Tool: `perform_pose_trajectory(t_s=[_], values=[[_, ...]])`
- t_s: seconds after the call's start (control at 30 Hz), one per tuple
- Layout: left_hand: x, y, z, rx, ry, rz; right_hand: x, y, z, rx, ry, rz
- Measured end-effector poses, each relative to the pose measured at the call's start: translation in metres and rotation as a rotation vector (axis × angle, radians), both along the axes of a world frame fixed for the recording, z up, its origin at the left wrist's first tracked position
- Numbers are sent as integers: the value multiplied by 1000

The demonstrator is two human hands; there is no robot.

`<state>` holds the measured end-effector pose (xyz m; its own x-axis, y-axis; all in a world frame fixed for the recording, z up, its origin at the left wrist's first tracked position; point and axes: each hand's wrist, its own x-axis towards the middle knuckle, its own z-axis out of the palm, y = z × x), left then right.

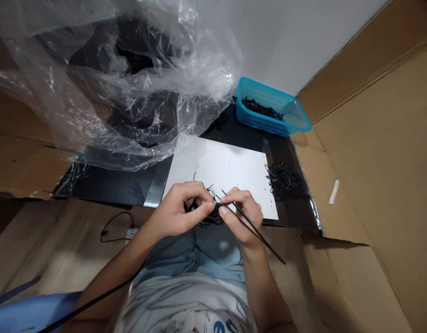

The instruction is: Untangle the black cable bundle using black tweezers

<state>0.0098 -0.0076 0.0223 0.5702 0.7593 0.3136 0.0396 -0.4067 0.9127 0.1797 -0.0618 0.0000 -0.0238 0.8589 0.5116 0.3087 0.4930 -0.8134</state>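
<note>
Both hands meet over the front edge of a white sheet (213,159) on the black table. My left hand (185,208) pinches thumb to index finger at a small black piece, too small to make out. Dark tweezers (258,233) lie in my right hand (243,215), their thin tips at the sheet and their rear end pointing down to the right. My right thumb and index finger also come together near the left fingertips. Below and between the hands is a clump of black pieces (202,219), partly hidden by the fingers.
A blue basket (262,122) of black pieces stands at the back right. A black pile (286,181) lies right of the sheet. Clear plastic (147,138) covers the back left. Cardboard (380,138) rises on the right, and a small white piece (334,191) rests on it.
</note>
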Motion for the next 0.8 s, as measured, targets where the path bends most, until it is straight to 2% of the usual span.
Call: perform_pose_trajectory(t_s=[0.23, 0.5, 0.67, 0.73, 0.8], values=[[-3, -10, 6, 213, 132, 120, -1, 0, 3, 29, -78, -35], [-3, -16, 10, 334, 303, 115, -4, -1, 12, 111, -229, -59], [2, -23, 14, 536, 439, 172, -6, -1, 14, 144, -320, -111], [3, -24, 14, 550, 438, 170, -6, -1, 14, 155, -321, -119], [2, -22, 13, 492, 401, 145, -6, 0, 13, 172, -311, -109]])
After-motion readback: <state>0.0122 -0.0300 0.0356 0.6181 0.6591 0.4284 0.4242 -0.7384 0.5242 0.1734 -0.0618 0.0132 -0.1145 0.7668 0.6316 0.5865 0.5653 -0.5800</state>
